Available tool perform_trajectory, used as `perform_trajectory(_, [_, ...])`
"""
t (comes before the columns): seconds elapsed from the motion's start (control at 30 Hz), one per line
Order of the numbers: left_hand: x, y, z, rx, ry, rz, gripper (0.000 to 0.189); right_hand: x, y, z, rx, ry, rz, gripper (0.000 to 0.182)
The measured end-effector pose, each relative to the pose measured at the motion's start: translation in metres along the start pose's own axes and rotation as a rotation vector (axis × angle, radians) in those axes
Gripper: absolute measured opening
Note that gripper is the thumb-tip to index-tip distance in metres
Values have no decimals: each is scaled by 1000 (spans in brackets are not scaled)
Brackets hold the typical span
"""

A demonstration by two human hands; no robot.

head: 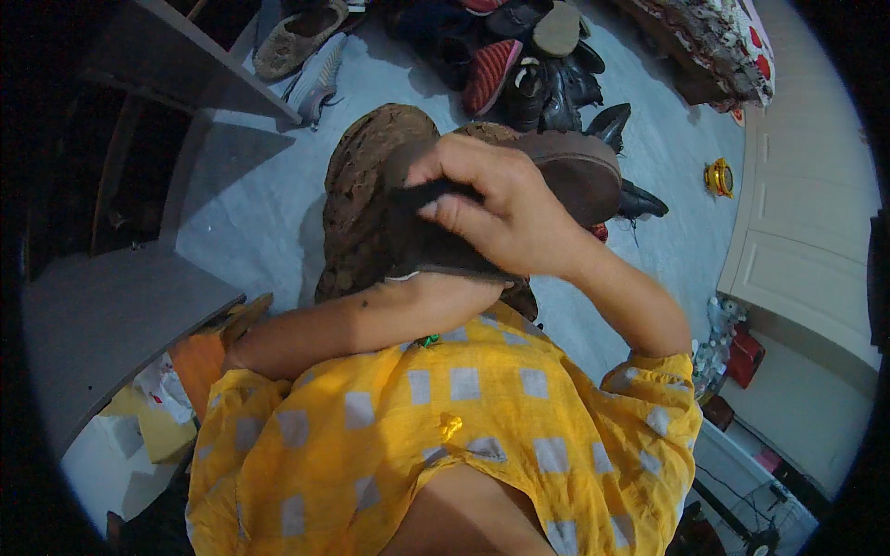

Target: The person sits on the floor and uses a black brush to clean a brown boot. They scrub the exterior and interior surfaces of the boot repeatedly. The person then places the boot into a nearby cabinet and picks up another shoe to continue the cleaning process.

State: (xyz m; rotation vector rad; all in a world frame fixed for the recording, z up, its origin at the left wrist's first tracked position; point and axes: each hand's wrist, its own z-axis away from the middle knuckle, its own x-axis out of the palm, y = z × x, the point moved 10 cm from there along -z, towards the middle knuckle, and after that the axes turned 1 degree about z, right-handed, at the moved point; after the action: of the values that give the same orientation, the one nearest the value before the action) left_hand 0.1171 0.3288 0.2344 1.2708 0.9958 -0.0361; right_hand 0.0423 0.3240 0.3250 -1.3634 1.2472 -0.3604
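Note:
A dark boot or shoe (452,243) with a thick brown sole (580,177) lies across my lap, over brown patterned trousers (361,208). My right hand (494,201) is above it, fingers and thumb curled around something dark and blurred. Whether this is part of the footwear or a separate cloth, I cannot tell. Under the footwear's near edge my left forearm reaches in from the left. Most of my left hand (490,292) is hidden beneath the footwear or by it, so its grip does not show.
Loose footwear lies on the pale floor ahead: a red striped slipper (492,76), black shoes (563,90), a grey sneaker (318,80) and a woolly slipper (299,42). An open grey cabinet (229,62) stands left, pale cabinets (799,208) right. A yellow roll (719,178) lies near them.

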Motion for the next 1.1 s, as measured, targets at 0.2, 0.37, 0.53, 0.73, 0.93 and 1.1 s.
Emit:
perform_trajectory(0.2, [-1,13,-5,132,-84,-293,33,-10,-3,27,-87,0,413,24])
perform_trajectory(0.37, [-28,12,-23,-21,-14,-134,17,-43,11,54,-24,-31,905,23])
perform_trajectory(0.53, [-52,12,-23,32,282,116,11,-99,31,65,214,178,1111,20])
perform_trajectory(0.73, [-9,12,-14,130,8,-347,18,-82,33,56,221,190,1050,22])
perform_trajectory(0.93, [13,1,-13,31,-145,-273,19,-32,31,28,113,7,639,23])
perform_trajectory(1.1, [-14,10,-8,116,118,-190,23,9,16,-3,14,-111,180,22])
